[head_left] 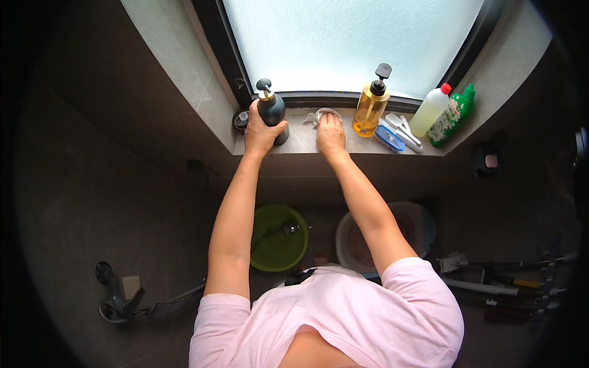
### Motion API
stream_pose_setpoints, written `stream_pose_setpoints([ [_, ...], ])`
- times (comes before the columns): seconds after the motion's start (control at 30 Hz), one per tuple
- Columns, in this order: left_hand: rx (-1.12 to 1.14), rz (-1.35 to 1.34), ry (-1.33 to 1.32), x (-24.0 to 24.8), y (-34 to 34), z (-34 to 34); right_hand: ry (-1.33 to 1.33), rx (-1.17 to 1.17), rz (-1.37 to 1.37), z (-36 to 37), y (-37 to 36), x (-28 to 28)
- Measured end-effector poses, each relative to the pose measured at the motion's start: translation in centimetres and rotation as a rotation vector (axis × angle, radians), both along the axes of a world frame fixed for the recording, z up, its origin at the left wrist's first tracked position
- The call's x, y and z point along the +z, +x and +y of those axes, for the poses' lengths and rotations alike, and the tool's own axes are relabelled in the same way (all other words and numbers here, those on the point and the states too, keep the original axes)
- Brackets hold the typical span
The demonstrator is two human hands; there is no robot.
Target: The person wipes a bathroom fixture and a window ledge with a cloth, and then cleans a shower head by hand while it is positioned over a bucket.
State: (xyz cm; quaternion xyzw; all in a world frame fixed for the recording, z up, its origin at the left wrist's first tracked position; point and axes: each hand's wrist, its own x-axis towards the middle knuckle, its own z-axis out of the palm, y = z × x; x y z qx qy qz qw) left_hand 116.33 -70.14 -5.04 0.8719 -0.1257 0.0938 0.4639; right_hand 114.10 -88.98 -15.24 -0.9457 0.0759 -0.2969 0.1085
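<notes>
The left hand [262, 130] curls around the black pump bottle [272, 109], thumb on one side and fingers on the other. The bottle is near the left end of the window sill [300, 140]; I cannot tell if its bottom touches the stone. The right hand [331, 132] has its fingers close together, pressing on a pale cloth [320, 115] on the sill. I cannot tell if they pinch it. The golden pump bottle [370, 110] stands just right of that hand, with a blue brush [390, 138] near it. The step looks like wiping the sill. The next move seems to call for keeping the black bottle steady and sliding the cloth without bumping the golden one.
</notes>
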Motion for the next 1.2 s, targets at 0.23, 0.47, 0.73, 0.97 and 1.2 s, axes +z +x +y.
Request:
stream_pose_setpoints([
  [0.23,0.033,0.025,0.017,-0.9,-0.3,0.2,-0.034,-0.015,-0.057,0.7,-3.5,0.7],
  [0.47,0.086,-0.385,-0.210,-2.1,-7.5,-3.1,0.044,0.090,-0.127,-1.0,-8.8,2.5],
  [0.73,-0.313,-0.226,0.109,3.1,-3.7,-15.9,0.184,0.113,-0.068,-0.6,-8.7,3.1],
  [0.97,-0.377,-0.003,0.085,3.0,-2.4,-20.3,0.262,0.098,-0.081,-0.6,-8.9,3.0],
  [1.2,-0.240,-0.134,-0.067,4.6,-0.1,-16.4,0.117,0.208,-0.120,-1.9,-7.9,2.3],
])
